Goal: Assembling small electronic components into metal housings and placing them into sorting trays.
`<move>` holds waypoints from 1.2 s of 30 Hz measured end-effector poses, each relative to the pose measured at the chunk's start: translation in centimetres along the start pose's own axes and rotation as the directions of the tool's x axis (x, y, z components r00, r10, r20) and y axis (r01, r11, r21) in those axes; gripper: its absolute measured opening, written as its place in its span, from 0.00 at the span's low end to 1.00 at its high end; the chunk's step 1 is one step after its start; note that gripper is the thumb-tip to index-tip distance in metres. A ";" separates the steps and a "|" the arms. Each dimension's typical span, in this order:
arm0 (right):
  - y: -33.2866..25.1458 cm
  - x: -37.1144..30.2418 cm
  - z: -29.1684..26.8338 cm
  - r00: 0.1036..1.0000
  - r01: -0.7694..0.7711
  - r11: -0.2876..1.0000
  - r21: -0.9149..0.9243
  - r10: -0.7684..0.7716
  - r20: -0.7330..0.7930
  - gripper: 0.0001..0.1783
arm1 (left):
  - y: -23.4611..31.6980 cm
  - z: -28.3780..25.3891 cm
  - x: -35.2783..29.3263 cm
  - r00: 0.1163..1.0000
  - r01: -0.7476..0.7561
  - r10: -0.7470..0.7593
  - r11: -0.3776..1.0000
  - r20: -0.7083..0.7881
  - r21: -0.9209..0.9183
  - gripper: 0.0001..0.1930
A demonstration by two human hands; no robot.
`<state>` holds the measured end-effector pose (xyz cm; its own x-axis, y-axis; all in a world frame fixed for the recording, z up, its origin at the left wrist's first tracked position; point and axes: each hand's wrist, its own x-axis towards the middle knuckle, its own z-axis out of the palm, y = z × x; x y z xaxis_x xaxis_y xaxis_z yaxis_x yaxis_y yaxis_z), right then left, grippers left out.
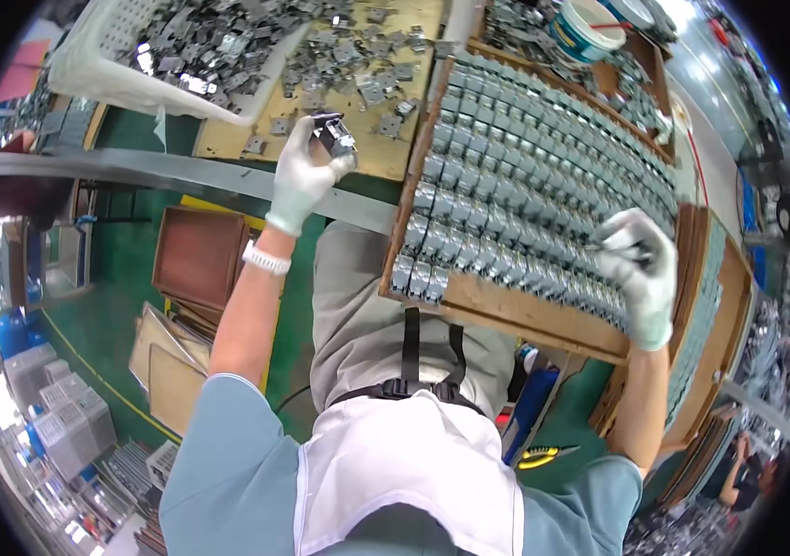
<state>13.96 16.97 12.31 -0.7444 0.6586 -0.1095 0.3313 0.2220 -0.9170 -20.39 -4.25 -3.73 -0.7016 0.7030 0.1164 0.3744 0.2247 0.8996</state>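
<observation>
My left hand (302,181), in a pale glove, is closed round a small shiny metal part (334,136) with a dark top. It is raised just in front of a yellowish board (372,157) strewn with loose metal pieces. My right hand (640,273), gloved too, hangs over the right side of a wooden tray (497,310) filled with rows of small metal parts (506,199). Its thumb and fingers are pinched together. Something small and dark shows at the fingertips, but I cannot make out what it is.
A white plastic basket (154,93) heaped with metal pieces stands at the far left. Behind the tray is a white-and-green bucket (585,32). More wooden trays (710,352) are at the right, and a brown tray (198,255) lies low at the left. Yellow-handled pliers (543,455) are below.
</observation>
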 end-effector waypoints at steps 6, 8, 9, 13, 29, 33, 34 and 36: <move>0.4 -3.2 8.3 0.991 0.012 0.888 0.459 0.050 -0.123 0.14 | 9.9 3.9 -9.3 0.891 0.339 0.106 0.493 0.442 -0.801 0.36; 0.8 -3.2 10.8 0.992 0.116 0.923 0.368 -0.090 -0.087 0.12 | 11.4 4.8 -10.7 0.881 0.353 0.114 0.489 0.459 -0.798 0.38; 1.3 -3.5 11.2 0.978 0.204 0.951 0.233 -0.208 -0.009 0.14 | 11.4 5.0 -11.1 0.877 0.356 0.123 0.484 0.465 -0.799 0.38; 0.1 -4.1 11.1 0.938 0.338 0.938 -0.072 -0.331 0.101 0.14 | 11.1 4.4 -11.2 0.849 0.315 0.164 0.604 0.501 -0.732 0.36; -1.7 -3.1 8.7 0.826 0.556 0.775 -0.301 -0.557 0.093 0.12 | 10.9 4.0 -10.0 0.737 0.413 0.253 0.565 0.627 -0.714 0.43; -1.9 -3.8 8.2 0.798 0.597 0.728 -0.336 -0.583 0.155 0.11 | 9.1 4.5 -10.5 0.790 0.519 0.194 0.294 0.581 -0.803 0.39; -2.0 -3.8 8.3 0.790 0.607 0.684 -0.405 -0.575 0.213 0.10 | 9.1 4.6 -10.6 0.759 0.547 0.256 0.247 0.598 -0.800 0.38; -2.2 -4.0 8.4 0.796 0.598 0.670 -0.440 -0.561 0.227 0.10 | 8.9 4.7 -10.8 0.723 0.580 0.318 0.203 0.614 -0.789 0.37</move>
<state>11.29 7.81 11.49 -0.9099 0.2366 0.3407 0.0319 0.8588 -0.5112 -6.64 -6.61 1.05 -0.0161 0.9936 0.1118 -0.8092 -0.0786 0.5822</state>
